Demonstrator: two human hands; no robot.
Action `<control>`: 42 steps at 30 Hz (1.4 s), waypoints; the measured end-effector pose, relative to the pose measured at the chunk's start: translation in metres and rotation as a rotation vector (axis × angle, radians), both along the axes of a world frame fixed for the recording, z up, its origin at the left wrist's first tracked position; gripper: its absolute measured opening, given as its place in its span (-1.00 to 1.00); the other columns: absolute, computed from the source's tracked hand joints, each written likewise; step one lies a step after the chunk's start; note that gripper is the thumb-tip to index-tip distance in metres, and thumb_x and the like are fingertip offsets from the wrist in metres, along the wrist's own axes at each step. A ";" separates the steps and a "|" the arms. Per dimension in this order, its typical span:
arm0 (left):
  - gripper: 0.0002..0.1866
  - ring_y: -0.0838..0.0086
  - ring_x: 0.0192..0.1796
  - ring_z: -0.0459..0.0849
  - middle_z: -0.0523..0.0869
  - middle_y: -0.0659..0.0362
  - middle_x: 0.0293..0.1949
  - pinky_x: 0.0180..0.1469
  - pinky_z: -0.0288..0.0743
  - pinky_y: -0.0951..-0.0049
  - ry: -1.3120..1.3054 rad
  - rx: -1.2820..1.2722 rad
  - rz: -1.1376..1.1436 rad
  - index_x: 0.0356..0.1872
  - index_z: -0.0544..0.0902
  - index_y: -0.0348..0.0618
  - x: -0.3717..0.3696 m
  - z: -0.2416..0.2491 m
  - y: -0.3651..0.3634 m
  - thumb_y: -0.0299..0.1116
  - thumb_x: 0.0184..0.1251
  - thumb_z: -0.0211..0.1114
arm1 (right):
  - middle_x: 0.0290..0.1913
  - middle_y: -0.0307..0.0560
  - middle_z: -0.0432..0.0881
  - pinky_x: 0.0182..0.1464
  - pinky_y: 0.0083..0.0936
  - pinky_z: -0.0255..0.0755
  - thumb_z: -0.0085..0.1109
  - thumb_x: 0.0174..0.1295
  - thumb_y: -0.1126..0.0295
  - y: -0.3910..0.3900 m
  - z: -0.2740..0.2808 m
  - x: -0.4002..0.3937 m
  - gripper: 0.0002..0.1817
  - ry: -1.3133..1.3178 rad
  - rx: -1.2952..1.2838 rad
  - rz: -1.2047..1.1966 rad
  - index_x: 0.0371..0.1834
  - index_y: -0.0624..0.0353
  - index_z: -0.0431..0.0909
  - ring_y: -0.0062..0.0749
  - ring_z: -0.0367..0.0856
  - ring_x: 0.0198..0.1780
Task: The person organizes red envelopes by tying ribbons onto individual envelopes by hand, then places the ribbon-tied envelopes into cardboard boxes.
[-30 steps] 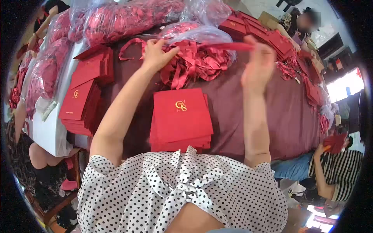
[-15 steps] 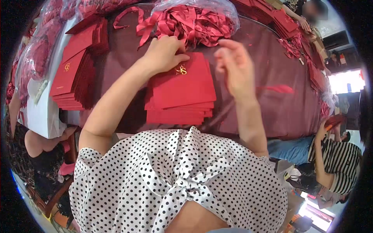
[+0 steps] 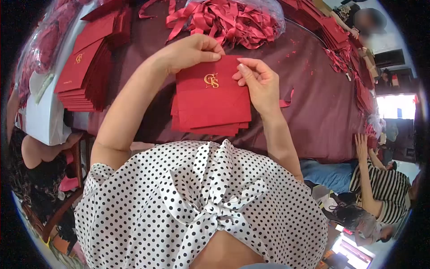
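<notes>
A flat red paper bag [image 3: 211, 105] with gold letters lies in front of me, on top of several similar red pieces [image 3: 215, 131]. At its top edge my left hand [image 3: 199, 51] is closed, thumb and fingers pinched together. My right hand [image 3: 259, 80] grips the upper right corner between thumb and fingers. Whether a ribbon end is in either pinch is hidden. Just beyond my hands, a heap of red ribbons [image 3: 233, 22] sits in clear plastic. One loose ribbon [image 3: 287, 98] lies beside my right wrist.
Stacked red bags [image 3: 83, 76] stand at the left, by a white box [image 3: 42, 116] and plastic-wrapped red material [image 3: 47, 49]. More red pieces [image 3: 333, 31] lie along the far right edge of the dark red tablecloth [image 3: 322, 107]. A person in a striped shirt [image 3: 385, 190] is at the right.
My right hand has moved left and down onto the bag's corner. My left hand has shifted slightly along the top edge. The gold letters show more fully.
</notes>
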State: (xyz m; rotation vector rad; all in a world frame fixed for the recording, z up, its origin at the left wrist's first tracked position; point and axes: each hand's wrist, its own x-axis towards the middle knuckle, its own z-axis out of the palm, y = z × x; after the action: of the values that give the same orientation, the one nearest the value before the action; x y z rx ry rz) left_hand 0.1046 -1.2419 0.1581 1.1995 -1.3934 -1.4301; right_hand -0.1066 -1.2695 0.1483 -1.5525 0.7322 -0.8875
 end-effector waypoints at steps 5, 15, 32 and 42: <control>-0.85 0.74 -0.26 0.49 0.59 0.37 -0.35 -0.16 0.36 0.70 0.054 -0.011 -0.109 -0.22 0.59 -0.26 0.011 -0.005 -0.005 -0.39 0.33 0.18 | -0.42 -0.15 0.62 -0.42 -0.76 0.40 0.13 0.27 0.49 -0.002 0.005 0.001 -0.81 0.006 -0.026 0.031 -0.10 0.32 0.52 -0.67 0.54 -0.45; -0.79 0.77 -0.22 0.42 0.55 0.39 -0.32 -0.12 0.27 0.73 0.138 -0.026 -0.232 -0.21 0.57 -0.23 0.014 -0.003 0.003 -0.29 0.29 0.22 | -0.45 -0.18 0.60 -0.48 -0.78 0.35 0.16 0.24 0.50 0.007 0.013 0.012 -0.84 0.058 0.074 -0.004 -0.16 0.32 0.51 -0.68 0.54 -0.49; -0.80 0.79 -0.35 0.34 0.45 0.46 -0.43 -0.30 0.21 0.73 0.045 -0.100 -0.144 -0.31 0.53 -0.18 0.010 -0.008 0.004 -0.25 0.31 0.23 | -0.43 -0.11 0.57 -0.44 -0.55 0.41 0.26 0.04 0.53 0.018 0.016 0.016 -0.90 0.347 -0.547 -0.099 -0.35 0.21 0.61 -0.49 0.53 -0.50; -0.84 0.56 -0.40 0.45 0.50 0.13 -0.53 -0.34 0.34 0.46 -0.322 -0.423 0.135 -0.41 0.50 -0.31 -0.001 -0.003 0.011 -0.39 0.23 0.19 | -0.41 0.09 0.54 -0.36 -0.23 0.52 0.13 0.10 0.53 0.018 0.039 0.034 -0.94 0.627 -0.953 0.006 -0.40 0.27 0.47 0.01 0.58 -0.41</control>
State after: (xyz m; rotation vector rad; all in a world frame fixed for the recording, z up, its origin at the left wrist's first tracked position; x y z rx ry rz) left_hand 0.1039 -1.2308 0.1551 1.2457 -1.6927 -0.8154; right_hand -0.0727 -1.2513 0.1870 -2.7542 0.7704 -0.7762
